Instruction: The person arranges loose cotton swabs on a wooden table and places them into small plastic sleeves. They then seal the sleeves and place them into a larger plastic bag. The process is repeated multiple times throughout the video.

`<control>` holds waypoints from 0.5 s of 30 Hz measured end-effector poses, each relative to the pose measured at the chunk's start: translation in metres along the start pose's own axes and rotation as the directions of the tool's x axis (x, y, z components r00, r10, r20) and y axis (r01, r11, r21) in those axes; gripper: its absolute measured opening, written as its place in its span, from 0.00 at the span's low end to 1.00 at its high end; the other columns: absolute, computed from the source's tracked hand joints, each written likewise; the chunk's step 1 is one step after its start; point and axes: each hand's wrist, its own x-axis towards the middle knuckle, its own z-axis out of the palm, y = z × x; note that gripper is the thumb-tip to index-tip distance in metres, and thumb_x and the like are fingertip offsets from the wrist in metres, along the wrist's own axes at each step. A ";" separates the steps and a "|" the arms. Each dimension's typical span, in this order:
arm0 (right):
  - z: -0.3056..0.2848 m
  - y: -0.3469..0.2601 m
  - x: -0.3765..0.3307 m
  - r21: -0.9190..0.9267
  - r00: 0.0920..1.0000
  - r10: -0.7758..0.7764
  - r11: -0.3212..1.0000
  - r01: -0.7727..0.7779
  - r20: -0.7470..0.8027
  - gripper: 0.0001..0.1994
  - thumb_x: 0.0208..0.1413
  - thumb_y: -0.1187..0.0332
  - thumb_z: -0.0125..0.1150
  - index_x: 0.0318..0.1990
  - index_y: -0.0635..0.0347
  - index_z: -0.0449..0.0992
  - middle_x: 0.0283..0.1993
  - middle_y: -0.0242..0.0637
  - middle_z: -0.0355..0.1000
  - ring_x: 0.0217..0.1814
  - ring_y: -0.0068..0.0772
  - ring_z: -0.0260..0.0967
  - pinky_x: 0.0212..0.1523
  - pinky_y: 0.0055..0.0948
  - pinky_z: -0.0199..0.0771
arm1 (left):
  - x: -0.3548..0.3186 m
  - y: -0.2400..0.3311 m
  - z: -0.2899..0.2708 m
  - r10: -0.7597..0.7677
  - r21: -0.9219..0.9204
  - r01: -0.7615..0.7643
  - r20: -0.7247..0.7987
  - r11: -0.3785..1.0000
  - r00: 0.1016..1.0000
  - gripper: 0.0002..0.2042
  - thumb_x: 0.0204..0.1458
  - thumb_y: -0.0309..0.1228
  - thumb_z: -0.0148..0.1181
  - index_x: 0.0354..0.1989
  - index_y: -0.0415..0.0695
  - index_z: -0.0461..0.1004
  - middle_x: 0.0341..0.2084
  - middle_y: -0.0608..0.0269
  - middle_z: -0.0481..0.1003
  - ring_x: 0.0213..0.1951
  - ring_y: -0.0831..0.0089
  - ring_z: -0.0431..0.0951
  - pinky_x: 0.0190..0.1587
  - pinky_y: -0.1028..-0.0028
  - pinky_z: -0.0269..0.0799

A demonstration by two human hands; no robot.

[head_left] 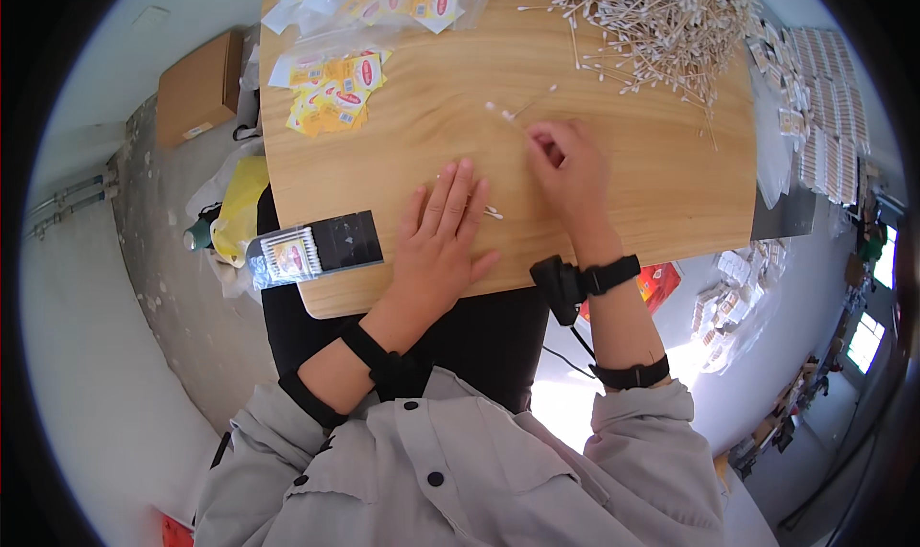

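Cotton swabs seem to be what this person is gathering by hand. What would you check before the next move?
1. Right hand pinching cotton swabs: ok.
2. Left hand flat on the wooden table: ok.
3. A few swabs beside the left fingers: ok.
4. Big swab pile close by: ok.
5. Small yellow packets in reach: ok.
6. Number of swabs pinched: cannot tell.

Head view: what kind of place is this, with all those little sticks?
Probably a small packing workshop. A big heap of cotton swabs lies on the wooden table, beside yellow sachets and stacked filled packs.
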 end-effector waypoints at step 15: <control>-0.009 -0.005 0.022 0.048 0.968 -0.087 0.996 0.078 0.236 0.04 0.51 0.69 0.64 0.34 0.54 0.79 0.34 0.33 0.70 0.36 0.38 0.72 0.37 0.34 0.74 | 0.005 0.003 -0.004 0.006 0.024 -0.006 0.016 1.000 1.000 0.44 0.50 0.52 0.60 0.70 0.38 0.52 0.72 0.53 0.49 0.73 0.60 0.47 0.71 0.49 0.41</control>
